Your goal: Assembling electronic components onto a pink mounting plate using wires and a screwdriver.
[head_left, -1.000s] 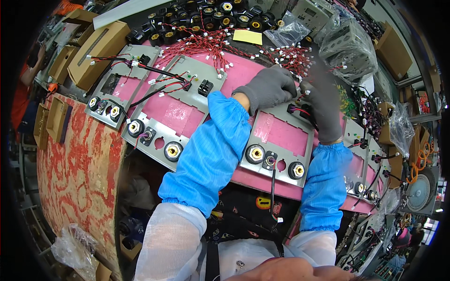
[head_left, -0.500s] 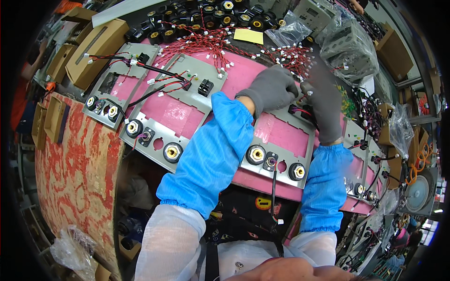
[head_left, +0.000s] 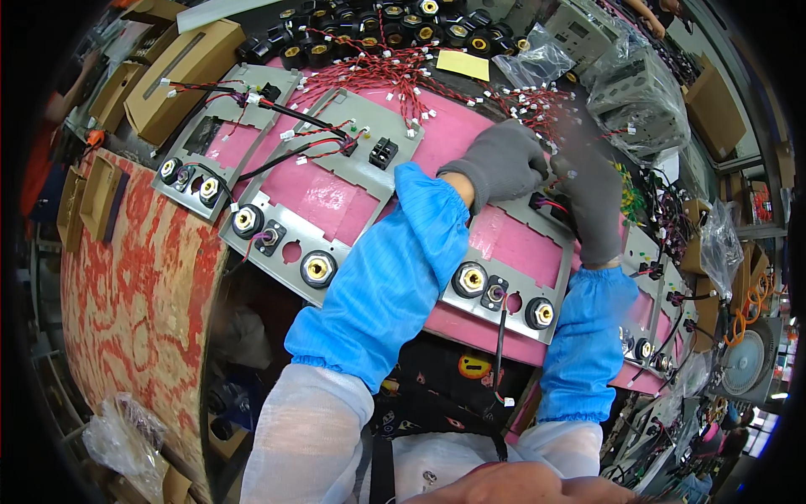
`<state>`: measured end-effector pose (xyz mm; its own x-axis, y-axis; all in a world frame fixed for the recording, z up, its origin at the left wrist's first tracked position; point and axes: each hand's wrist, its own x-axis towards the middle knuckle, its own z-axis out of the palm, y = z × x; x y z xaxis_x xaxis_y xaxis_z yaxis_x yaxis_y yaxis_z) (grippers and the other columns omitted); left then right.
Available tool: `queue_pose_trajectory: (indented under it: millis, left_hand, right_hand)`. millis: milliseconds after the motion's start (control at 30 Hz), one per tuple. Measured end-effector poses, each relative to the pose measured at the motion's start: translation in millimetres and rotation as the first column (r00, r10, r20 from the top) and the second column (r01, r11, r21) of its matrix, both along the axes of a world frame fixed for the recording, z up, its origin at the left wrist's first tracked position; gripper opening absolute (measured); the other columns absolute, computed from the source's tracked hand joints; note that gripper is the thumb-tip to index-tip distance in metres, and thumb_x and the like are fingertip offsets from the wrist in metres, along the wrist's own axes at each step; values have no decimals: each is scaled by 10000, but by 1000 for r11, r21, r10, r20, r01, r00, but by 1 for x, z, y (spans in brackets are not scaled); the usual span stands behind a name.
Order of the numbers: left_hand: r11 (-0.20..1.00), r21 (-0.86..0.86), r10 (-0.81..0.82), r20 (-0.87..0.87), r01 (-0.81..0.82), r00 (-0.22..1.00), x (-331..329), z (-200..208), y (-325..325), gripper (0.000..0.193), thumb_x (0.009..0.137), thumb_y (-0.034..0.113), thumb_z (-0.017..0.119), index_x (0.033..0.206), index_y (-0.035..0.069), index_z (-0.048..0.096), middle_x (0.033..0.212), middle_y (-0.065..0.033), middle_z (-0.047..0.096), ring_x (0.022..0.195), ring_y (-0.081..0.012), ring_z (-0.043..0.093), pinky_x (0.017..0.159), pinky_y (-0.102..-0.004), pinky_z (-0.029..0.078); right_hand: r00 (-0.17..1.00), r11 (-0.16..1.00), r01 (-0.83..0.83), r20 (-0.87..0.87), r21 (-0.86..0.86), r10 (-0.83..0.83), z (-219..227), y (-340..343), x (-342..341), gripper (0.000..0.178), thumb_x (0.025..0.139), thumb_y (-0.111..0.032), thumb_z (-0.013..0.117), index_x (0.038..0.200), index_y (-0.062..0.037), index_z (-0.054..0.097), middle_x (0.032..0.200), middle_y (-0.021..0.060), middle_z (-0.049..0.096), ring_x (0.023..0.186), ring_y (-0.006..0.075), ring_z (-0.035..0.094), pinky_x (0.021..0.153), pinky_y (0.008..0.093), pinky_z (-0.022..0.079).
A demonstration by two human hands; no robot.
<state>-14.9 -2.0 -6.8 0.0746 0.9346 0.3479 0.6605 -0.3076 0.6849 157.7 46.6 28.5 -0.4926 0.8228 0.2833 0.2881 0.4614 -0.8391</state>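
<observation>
Both my hands wear grey gloves and meet over the far end of a grey metal panel (head_left: 527,315) on the pink table covering. My left hand (head_left: 506,164) rests there with fingers curled closed; whatever they grip is hidden. Close beside it, my right hand (head_left: 590,195) points its bent fingers toward the left one. Its fingertips look pinched together, slightly blurred, and I cannot make out anything in them. Black and red wires (head_left: 550,202) emerge from under the hands. On the panel's near edge sit two round black fittings with brass centres and a small connector with a black cable (head_left: 500,357) hanging down.
Similar wired panels stand left (head_left: 340,168) and right (head_left: 642,302). Beyond lie red-black wires with white plugs (head_left: 395,74), black round fittings (head_left: 424,34), a yellow paper (head_left: 463,65) and plastic-wrapped metal boxes (head_left: 642,101). A cardboard box (head_left: 180,84) sits far left.
The whole view has shifted slightly, so the scene appears a little farther right. Both hands stay close together over the same panel, with barely any change in their pose.
</observation>
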Motion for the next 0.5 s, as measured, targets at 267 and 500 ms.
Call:
queue_pose_trajectory:
  millis: [267,500]
  left_hand:
    - [1000,-22,8,-42,-9,999,3,0,-1,165,738,206,698,852,101,755,967,-79,653,1001,-278,592,884,-382,491]
    - [1000,2,1,-59,-1,998,-8,-5,-4,194,741,209,696,892,100,748,971,-85,652,1013,-284,587,885,-388,488]
  right_hand:
    - [995,979,-38,97,201,19,-10,6,6,156,832,-130,731,869,10,671,736,33,635,653,71,551,572,245,455]
    - [987,974,-120,128,194,96,-9,1,-2,103,837,-71,704,881,6,653,750,26,640,662,73,552,590,259,460]
